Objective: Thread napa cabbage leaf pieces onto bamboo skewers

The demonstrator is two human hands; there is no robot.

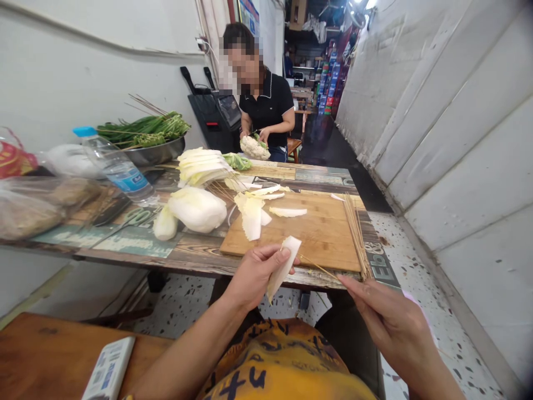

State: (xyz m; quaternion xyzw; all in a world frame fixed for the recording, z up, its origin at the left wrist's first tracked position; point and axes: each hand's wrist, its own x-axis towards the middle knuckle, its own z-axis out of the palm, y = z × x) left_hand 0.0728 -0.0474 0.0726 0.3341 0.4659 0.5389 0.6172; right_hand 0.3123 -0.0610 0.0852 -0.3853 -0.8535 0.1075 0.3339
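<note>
My left hand (254, 275) holds a folded white cabbage piece (284, 265) just in front of the near edge of a wooden cutting board (320, 233). My right hand (389, 319) pinches a thin bamboo skewer (318, 268) whose tip points at the cabbage piece. On the board lie cut cabbage strips (252, 214) and a bundle of skewers (356, 230) along its right side.
A cabbage chunk (197, 208), stacked cabbage leaves (202, 166), scissors (133, 218), a water bottle (119, 166), plastic bags (33, 203) and a metal bowl of greens (152, 141) crowd the table. A person in black (266, 108) handles cauliflower at the far end. A wall runs along the right.
</note>
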